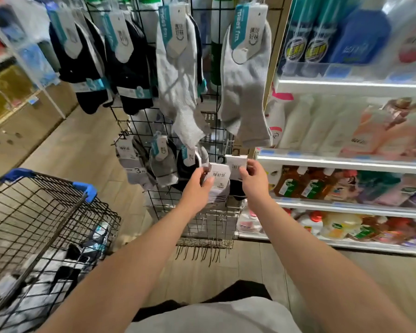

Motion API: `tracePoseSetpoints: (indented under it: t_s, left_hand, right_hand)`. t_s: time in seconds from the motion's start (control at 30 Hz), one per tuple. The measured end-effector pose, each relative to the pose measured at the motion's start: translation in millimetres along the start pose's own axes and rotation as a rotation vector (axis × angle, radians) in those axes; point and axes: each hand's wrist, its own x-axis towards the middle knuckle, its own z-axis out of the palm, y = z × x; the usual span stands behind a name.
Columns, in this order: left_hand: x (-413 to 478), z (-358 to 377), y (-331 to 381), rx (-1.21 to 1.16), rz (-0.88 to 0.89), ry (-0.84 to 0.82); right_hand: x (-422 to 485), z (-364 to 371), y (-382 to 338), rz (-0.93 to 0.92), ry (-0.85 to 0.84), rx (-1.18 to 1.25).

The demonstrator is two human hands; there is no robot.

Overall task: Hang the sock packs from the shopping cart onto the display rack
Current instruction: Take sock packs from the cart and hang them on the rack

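Note:
A black wire display rack (195, 207) stands ahead, hung with dark and grey sock packs. My left hand (198, 182) grips a white-carded sock pack (220, 180) at the rack's lower middle. My right hand (252, 180) pinches a second white-carded pack (235, 164) with dark socks, just to the right, up against the rack. The shopping cart (46, 212) with blue handle corners sits at lower left, and several more sock packs (55, 267) lie in its basket.
Store shelves (346, 162) with bottles of detergent and lotion run along the right. Bare hooks (202, 253) stick out at the rack's bottom. Grey socks (245, 92) hang above my hands. Wooden floor lies between cart and rack; another shelf stands far left.

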Motion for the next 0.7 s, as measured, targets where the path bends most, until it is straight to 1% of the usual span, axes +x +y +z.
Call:
tracePoseSetpoints:
  t_s: [0.13, 0.3, 0.5, 0.7]
  left_hand:
    - [7.5, 9.6, -5.0, 0.009, -0.021, 0.026]
    - [15.1, 18.6, -4.7, -0.009, -0.006, 0.066]
    - [27.6, 26.6, -7.4, -0.047, -0.059, 0.088]
    - [35.4, 29.8, -11.6, -0.090, -0.100, 0.102]
  right_hand:
    - [12.9, 4.6, 2.4, -0.036, -0.052, -0.004]
    - [24.9, 9.4, 0.3, -0.098, -0.102, 0.022]
    - [43.3, 18.4, 2.0, -0.052, -0.145, -0.011]
    - [54.8, 24.5, 6.6, 0.000, -0.156, 0.052]
